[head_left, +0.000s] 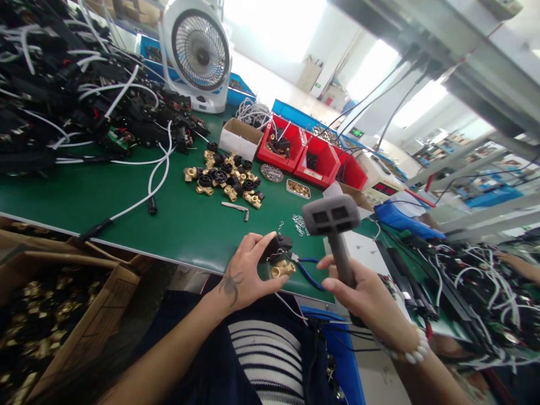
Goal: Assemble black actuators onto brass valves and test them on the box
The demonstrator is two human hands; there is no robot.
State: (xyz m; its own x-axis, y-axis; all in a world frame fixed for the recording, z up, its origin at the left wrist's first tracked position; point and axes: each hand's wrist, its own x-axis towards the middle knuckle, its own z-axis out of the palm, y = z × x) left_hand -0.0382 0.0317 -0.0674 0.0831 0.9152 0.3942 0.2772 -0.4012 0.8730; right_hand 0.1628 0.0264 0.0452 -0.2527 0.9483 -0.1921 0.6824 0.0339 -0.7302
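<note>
My left hand [252, 275] curls round a black plastic part with a brass fitting [282, 270], steadying it near the table's front edge. A small bent wire clip [280, 226] stands up by its top. Raised above the table, my right hand [358, 289] grips the handle of a grey mallet [332, 215], whose head has two dark recesses. Blue-handled pliers [310, 273] lie between my hands, right beside the brass fitting. Farther back is a small pile of loose wire clips [300, 224].
Brass fittings with black caps [230, 177] are heaped behind a metal pen-like tool [236, 209]. Red bins [316, 163], a small tray of brass bits [298, 189] and a fan [198, 56] stand behind. Cabled black assemblies [84, 101] fill the left; a carton [93, 315] sits below.
</note>
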